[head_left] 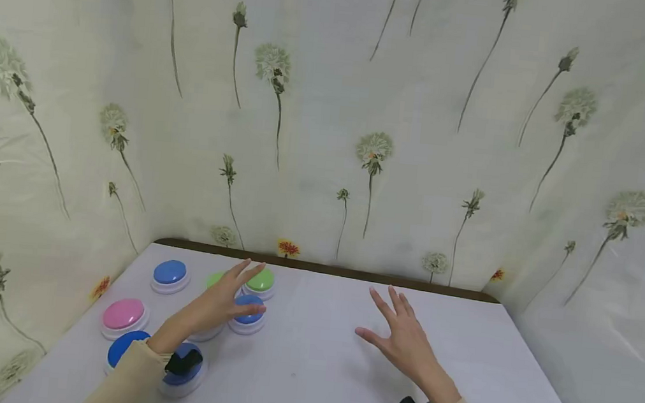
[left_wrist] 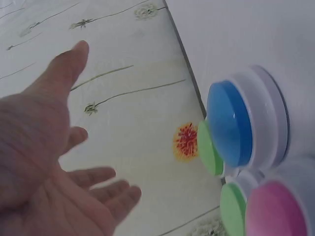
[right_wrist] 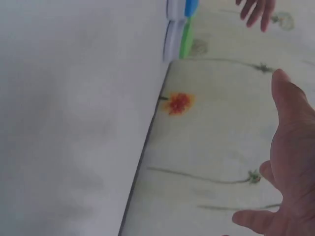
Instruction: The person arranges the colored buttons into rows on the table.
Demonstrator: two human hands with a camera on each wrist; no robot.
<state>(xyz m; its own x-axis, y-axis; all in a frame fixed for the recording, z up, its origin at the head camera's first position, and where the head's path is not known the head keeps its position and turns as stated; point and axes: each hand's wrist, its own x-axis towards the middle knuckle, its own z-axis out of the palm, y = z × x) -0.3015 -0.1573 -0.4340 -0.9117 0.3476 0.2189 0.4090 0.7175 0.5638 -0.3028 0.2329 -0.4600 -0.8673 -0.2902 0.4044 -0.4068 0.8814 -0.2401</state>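
My left hand [head_left: 215, 304] hovers with spread fingers over a group of round push buttons with coloured domes and white bases. Its thumb overlaps a blue button [head_left: 247, 300] in the head view. Just behind are two green buttons [head_left: 261, 279], one partly covered by the fingers. A pink button [left_wrist: 274, 211] beside the blue one shows in the left wrist view; the hand and wrist hide its top from the head camera. My right hand [head_left: 404, 346] is raised over the right half of the white table [head_left: 312, 380], fingers apart, holding nothing.
Farther left are another blue button [head_left: 169, 271], a pink button [head_left: 123, 313] and a dark blue button [head_left: 124, 345]. One more blue button [head_left: 183, 378] sits under the left wrist's black camera strap [head_left: 184, 361]. A dandelion-print curtain [head_left: 320, 99] surrounds the table's back and sides.
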